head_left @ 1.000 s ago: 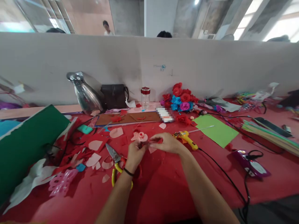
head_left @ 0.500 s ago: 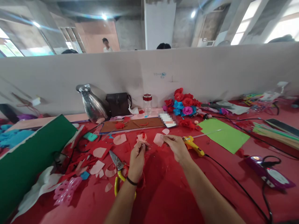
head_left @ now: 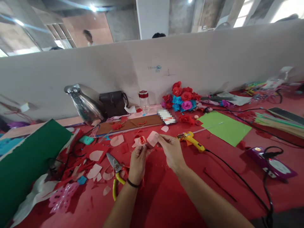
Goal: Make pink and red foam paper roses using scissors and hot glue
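My left hand is closed around the base of a small pink paper flower with a red centre. Between the thumb and fingers of my right hand is a pale pink paper petal, held close to the flower's right side. Whether petal and flower touch I cannot tell. To the right of my right hand lies a yellow glue gun with a black cord. Scissors with yellow and red handles rest beside my left wrist, partly hidden by it. Loose pink petals are scattered left of the scissors.
At the back stand a steel flask, a dark bag, a red-lidded jar and a bunch of paper roses. A green board rises at left. Green paper and a purple power strip lie at right.
My right hand has brought the petal left, nearer the flower in my left hand. The camera view has tilted and shifted slightly.
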A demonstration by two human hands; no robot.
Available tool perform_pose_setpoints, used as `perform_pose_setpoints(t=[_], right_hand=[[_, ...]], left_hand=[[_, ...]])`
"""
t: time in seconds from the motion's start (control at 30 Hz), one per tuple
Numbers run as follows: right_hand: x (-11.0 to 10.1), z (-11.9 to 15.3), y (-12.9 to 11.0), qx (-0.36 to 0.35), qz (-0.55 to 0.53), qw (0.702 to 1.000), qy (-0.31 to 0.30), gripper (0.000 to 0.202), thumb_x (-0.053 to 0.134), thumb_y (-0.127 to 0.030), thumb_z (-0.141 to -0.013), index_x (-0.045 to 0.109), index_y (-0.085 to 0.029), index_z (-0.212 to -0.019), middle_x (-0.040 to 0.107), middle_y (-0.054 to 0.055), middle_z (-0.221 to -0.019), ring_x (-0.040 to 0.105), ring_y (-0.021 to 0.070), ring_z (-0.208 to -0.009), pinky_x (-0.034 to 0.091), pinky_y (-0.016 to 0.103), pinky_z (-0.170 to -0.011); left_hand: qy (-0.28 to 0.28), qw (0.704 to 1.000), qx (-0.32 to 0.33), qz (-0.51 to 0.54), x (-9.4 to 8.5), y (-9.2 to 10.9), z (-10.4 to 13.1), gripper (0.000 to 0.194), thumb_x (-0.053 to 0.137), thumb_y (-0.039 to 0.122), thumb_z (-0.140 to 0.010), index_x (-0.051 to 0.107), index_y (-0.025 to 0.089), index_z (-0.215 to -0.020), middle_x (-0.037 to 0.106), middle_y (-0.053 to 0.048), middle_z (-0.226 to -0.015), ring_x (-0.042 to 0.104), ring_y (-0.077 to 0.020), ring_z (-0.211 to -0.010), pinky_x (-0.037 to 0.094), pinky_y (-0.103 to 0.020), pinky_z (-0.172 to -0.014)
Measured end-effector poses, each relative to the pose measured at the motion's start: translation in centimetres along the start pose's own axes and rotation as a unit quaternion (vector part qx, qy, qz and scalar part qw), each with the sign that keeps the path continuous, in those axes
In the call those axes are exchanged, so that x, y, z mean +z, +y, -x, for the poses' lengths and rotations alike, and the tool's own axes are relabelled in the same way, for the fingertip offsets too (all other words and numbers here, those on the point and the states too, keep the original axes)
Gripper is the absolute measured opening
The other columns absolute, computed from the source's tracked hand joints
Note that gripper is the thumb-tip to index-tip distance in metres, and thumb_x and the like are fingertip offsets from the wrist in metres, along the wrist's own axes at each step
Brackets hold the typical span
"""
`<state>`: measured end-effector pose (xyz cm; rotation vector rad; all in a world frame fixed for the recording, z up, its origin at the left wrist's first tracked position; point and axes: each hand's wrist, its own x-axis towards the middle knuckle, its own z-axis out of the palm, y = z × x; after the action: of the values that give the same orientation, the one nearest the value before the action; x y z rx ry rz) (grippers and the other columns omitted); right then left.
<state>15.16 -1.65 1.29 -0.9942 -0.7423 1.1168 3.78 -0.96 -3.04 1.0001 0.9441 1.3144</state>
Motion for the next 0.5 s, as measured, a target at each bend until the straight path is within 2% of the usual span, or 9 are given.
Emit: perform_pose_setpoints(t=[0.3, 0.5], right_hand=[[0.8, 0.9, 0.1, 0.007, -0.037, 0.999, -0.017, 0.022, 0.068, -0.037, -0.069, 0.076, -0.018, -0.076, 0.069, 0.001, -0.064, 0.059, 0.0146, -0.06, 0.049, 0.03, -0.065], [1.1, 1.2, 0.4, 0.01, -0.036, 0.999, -0.016, 0.022, 0.069, -0.038, -0.068, 0.076, -0.019, -0.074, 0.066, 0.001, -0.061, 0.056, 0.0136, -0.06, 0.048, 0.028, -0.063]], left_hand=[[-0.02, 1.0, 0.015, 0.017, 0.2, -0.5, -0.3, 0.024, 0.067, 0.04, -0.07, 0.062, 0.016, -0.073, 0.066, -0.003, -0.08, 0.061, -0.0175, -0.084, 0.048, -0.033, -0.083], [-0.011, 1.0, 0.016, 0.014, 0.2, -0.6, -0.3, 0.024, 0.067, 0.039, -0.069, 0.062, 0.017, -0.075, 0.066, -0.002, -0.081, 0.061, -0.017, -0.082, 0.048, -0.032, -0.081]])
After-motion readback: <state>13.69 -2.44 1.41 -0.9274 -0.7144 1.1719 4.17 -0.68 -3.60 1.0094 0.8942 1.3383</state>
